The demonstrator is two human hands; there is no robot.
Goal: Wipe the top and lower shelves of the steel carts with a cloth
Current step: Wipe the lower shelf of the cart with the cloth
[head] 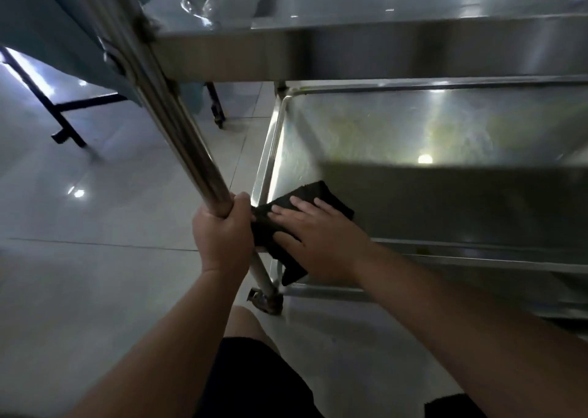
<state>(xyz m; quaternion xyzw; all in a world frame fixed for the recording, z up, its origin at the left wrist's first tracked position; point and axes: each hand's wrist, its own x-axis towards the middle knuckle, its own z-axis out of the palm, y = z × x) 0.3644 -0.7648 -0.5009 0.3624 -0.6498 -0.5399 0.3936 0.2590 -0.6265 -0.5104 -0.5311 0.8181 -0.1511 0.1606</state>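
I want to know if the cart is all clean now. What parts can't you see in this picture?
All from the head view:
- Lower shelf: its right end is cut off by the frame edge, and its near part lies in dark shadow.
- Cloth: partly hidden under the right hand.
- Top shelf: only a glary, blurred strip shows.
- Cart post: hidden where the left hand grips it.

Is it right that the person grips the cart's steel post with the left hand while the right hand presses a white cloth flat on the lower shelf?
Not quite: the cloth is black, not white, as the head view shows. The rest holds: the left hand grips the steel post, and the right hand presses the cloth flat on the lower shelf.
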